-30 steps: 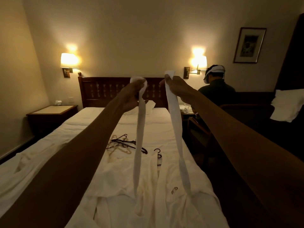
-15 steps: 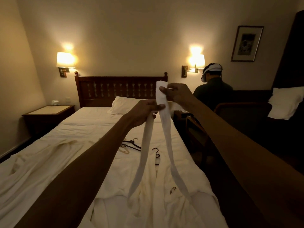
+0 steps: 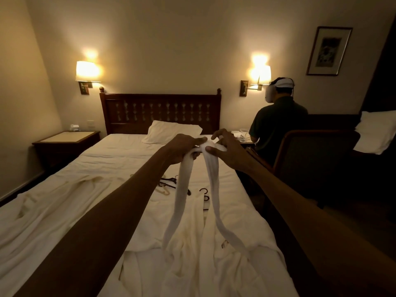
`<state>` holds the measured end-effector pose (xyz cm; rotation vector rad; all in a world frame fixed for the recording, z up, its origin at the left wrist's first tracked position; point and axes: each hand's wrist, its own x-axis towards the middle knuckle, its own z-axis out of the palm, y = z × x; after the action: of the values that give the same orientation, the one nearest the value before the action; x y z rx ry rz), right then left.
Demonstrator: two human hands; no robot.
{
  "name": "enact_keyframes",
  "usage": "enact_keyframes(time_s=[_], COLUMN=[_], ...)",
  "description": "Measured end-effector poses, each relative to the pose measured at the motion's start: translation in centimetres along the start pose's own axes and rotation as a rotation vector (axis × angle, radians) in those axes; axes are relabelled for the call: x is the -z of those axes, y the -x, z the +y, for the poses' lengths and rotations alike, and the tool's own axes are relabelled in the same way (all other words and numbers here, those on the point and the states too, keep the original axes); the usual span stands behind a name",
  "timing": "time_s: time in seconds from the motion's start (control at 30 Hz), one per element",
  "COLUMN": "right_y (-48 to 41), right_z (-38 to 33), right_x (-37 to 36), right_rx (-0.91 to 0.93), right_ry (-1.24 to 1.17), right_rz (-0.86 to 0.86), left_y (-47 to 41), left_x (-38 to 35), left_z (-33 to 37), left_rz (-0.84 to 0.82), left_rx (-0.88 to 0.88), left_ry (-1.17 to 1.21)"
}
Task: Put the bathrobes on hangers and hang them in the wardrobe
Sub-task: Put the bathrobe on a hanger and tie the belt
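white terry bathrobe (image 3: 214,266) lies open on the bed (image 3: 128,151), soft, floppy, fairly light i judge; best lifted at the collar and shoulders. its flat belt (image 3: 182,189) rises in two limp strands to the left hand (image 3: 184,150), curled round it, and right hand (image 3: 229,153), pinching it. beyond, thin dark hangers (image 3: 169,182), a plump pillow (image 3: 171,131), a turned wooden headboard (image 3: 160,110).

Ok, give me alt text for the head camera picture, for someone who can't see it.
A left hand and a right hand hold the two ends of a white belt together above a bed; its strands hang down to a white bathrobe spread on the sheets. Dark hangers lie beyond the robe, and a person sits to the right, back turned.
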<state>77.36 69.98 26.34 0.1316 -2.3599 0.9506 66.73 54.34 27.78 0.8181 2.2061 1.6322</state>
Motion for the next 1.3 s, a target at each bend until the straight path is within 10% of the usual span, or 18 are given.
enact_keyframes(time_s=[0.27, 0.4, 0.53, 0.8, 1.13, 1.3], right_y=[-1.1, -0.4, 0.4, 0.8, -0.6, -0.5], right_z=[2.2, 2.5, 1.6, 1.3, 1.2, 1.6], right_x=[1.1, 1.7, 1.8, 2.6, 2.8, 4.3], right_rx=[-0.127, -0.287, -0.684, -0.895, -0.656, -0.411], right_ry=[0.264, 0.339, -0.058, -0.35, -0.589, 0.207], right_rz=[-0.045, -0.389, -0.54, -0.494, -0.071, -0.095], left_y=[1.5, 1.5, 1.7, 4.1, 5.2, 4.5], left_x=[1.9, 2.9, 3.0, 1.4, -2.9, -2.0], left_z=[0.7, -0.4, -0.9, -0.6, -5.0, -3.1], left_rz=[-0.042, -0.074, -0.205, -0.439, -0.559, -0.408], left_rx=[0.032, -0.081, -0.113, -0.037, 0.095, -0.09], left_ry=[-0.285, -0.132, -0.256, -0.412, -0.165, -0.192])
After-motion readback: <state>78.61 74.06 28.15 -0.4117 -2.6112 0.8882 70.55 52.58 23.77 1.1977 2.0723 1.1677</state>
